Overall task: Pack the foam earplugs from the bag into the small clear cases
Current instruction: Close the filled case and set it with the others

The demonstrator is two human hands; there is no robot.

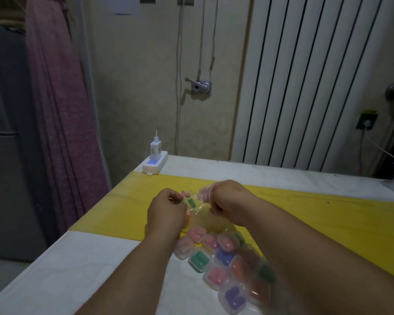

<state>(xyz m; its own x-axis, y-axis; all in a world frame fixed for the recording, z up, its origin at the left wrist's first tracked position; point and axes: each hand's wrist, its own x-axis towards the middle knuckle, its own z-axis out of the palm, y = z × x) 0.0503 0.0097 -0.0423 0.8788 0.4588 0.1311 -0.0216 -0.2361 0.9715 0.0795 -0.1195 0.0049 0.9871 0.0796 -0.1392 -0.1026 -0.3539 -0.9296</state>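
Both hands, left (166, 210) and right (225, 201), pinch the clear bag (200, 214); filled cases (214, 258) lie on the table (100, 258).

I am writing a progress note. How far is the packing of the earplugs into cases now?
Done: many cases near the person already hold coloured earplugs. In hand: the left hand and right hand grip the clear bag, with a green earplug showing inside. Left: the earplugs in the bag need cases; I see no empty case clearly.
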